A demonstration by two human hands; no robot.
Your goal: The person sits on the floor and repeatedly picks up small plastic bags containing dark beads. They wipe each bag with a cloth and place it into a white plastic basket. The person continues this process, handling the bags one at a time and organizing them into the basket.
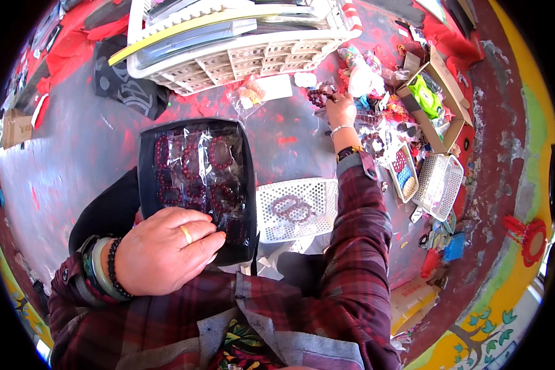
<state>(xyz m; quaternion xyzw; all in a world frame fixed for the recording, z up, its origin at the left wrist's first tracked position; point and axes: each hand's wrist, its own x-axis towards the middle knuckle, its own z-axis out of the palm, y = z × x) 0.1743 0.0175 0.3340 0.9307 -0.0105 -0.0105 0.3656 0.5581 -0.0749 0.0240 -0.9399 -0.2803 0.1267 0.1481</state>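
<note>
While we look down at our lap, our left hand [166, 250] lies flat, fingers together, on the near edge of a black tray [148, 160], pressing it rather than gripping it. Its long axis runs away from us, the far short edge pointing toward a white slatted crate [240, 58] at the top of the view. It is dark and rectangular, and clear plastic bags of dark red bead bracelets [194, 166] lie in rows across it, glossy with reflected light. Our right hand [340, 111] is stretched far forward, its fingers closed on a cluster of dark red beads [319, 95] just beside a heap of small coloured packets [367, 77]. Between the two hands a white perforated basket [314, 213] holds two more bracelets. To the right stand two further white baskets [441, 182] and an open cardboard box [447, 92] with a bright green item inside. All of this rests on a grey floor [74, 154] smeared with red paint, edged by a painted yellow and green border.
</note>
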